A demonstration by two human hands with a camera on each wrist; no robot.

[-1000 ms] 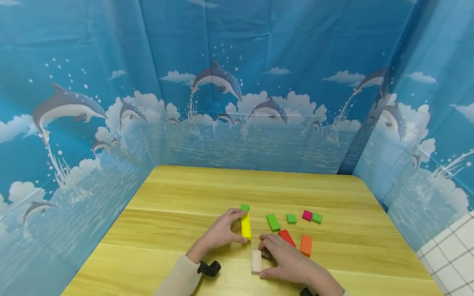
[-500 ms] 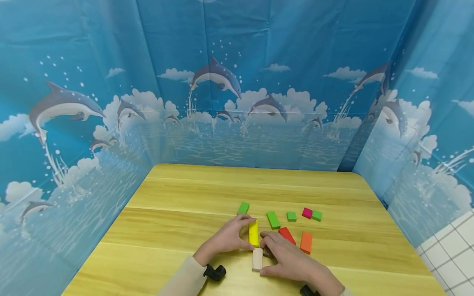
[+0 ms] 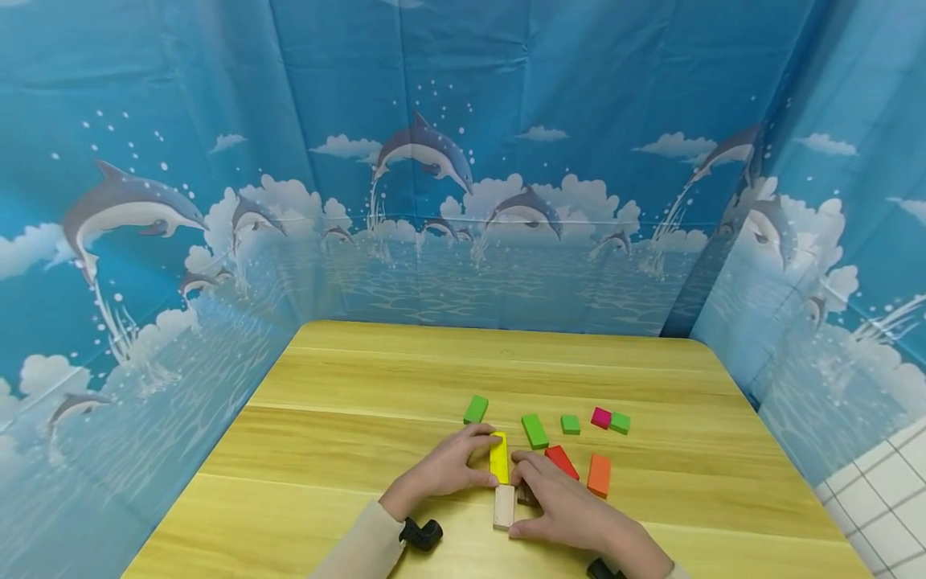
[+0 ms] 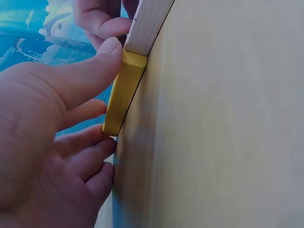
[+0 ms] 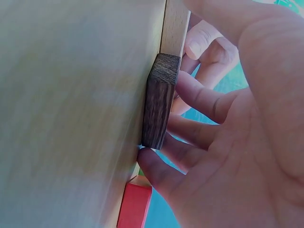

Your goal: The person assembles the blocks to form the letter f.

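Note:
A yellow block (image 3: pixel 498 458) lies end to end with a pale wooden block (image 3: pixel 504 507) on the table. My left hand (image 3: pixel 450 465) pinches the yellow block lengthwise, thumb by the joint and fingers at its far end. My right hand (image 3: pixel 560 503) curves over a dark brown block (image 5: pixel 160 102), which sits against the pale block's right side. In the right wrist view, the fingers touch the brown block along its length. The thumb is at the pale block's near corner. From the head view, the right hand hides most of the brown block.
Red (image 3: pixel 562 461) and orange (image 3: pixel 599 475) blocks lie right of the right hand. Farther back are green blocks (image 3: pixel 534 432), (image 3: pixel 475 409), small green cubes (image 3: pixel 570 425), (image 3: pixel 619 423) and a magenta cube (image 3: pixel 601 417). A dolphin-print curtain (image 3: pixel 434 265) borders the wooden table (image 3: pixel 362 386).
The left hand has slid the yellow block right and toward me, to the pale block's far end. The green block behind has turned a little and shows more. The right hand has barely moved.

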